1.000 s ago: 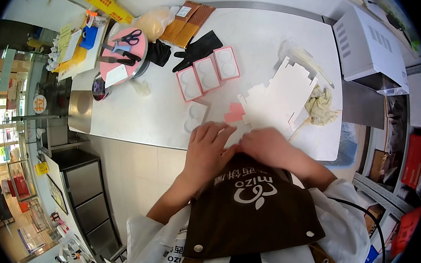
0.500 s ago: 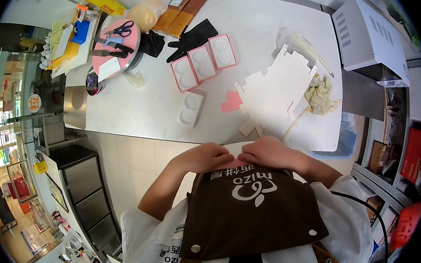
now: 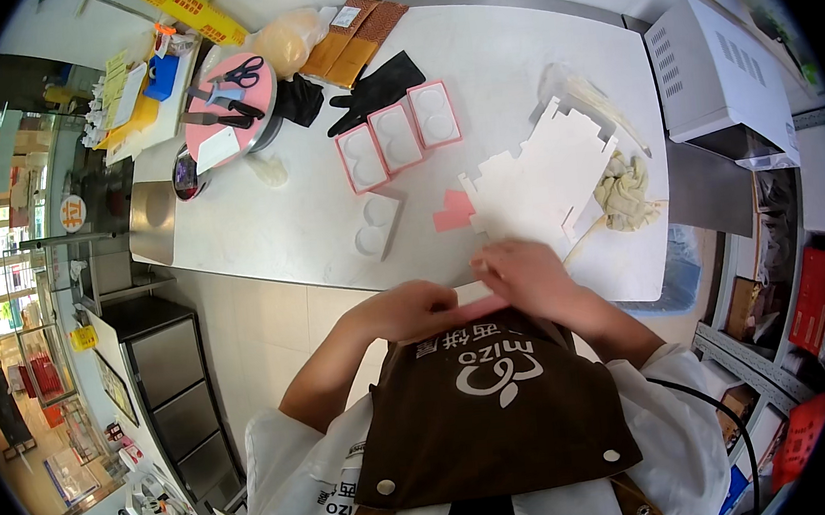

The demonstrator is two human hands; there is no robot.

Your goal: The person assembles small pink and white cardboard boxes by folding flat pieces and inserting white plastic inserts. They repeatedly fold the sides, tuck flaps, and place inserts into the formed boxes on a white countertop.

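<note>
Just in front of the apron and below the table's near edge, my left hand point(image 3: 412, 307) is closed on a folded card box piece point(image 3: 481, 307), pink on the strip facing me and white beyond. My right hand point(image 3: 524, 275) is curled over the right end of the same piece, its fingertips slightly smeared and raised at the far side. My palms and fingers hide most of the piece. Flat white card blanks point(image 3: 533, 178) lie stacked beyond my right hand. Small pink card pieces point(image 3: 454, 211) rest at their left.
Three pink-edged boxes with round-holed white inserts point(image 3: 395, 136) stand mid-table, and a loose white insert point(image 3: 377, 226) lies nearer. Behind are a black glove point(image 3: 378, 89) and a pink turntable point(image 3: 242, 106) with scissors and knives. A crumpled cloth point(image 3: 626, 192) lies right, near a white appliance point(image 3: 716, 79).
My right hand has lifted and shifted away from me, its fingers leaving the middle of the card piece. The left hand has stayed nearly in place. More of the pink strip shows.
</note>
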